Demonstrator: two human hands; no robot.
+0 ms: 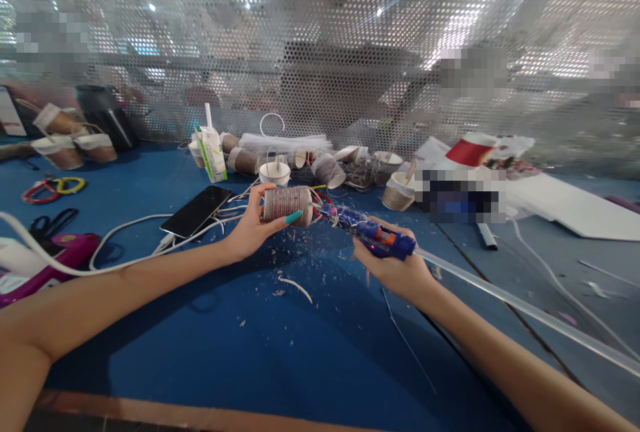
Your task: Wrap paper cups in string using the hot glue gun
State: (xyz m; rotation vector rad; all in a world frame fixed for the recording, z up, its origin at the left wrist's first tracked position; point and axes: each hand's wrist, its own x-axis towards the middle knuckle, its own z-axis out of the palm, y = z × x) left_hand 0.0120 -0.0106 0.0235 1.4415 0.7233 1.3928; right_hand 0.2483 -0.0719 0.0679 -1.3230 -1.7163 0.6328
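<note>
A small cup wrapped in brown twine (pixel 287 206) lies on its side in the air, its end turned to the right. My left hand (pixel 253 224) is closed round it, fingers behind and the thumb with a long teal nail across its front. My right hand (pixel 395 262) grips a blue glue gun (pixel 373 227) with a long clear glue stick (pixel 500 297) running out of its back. The gun's nozzle points left and is at the cup's right end; whether they touch is hard to tell.
Several twine-wrapped cups (pixel 397 191) stand or lie along the mesh screen (pixel 340 72). A black phone (pixel 197 211) with white cables, scissors (pixel 47 190) and a drink carton (pixel 212 153) are at left. Scraps litter the blue table (pixel 200 352). White board (pixel 575 209) lies at right.
</note>
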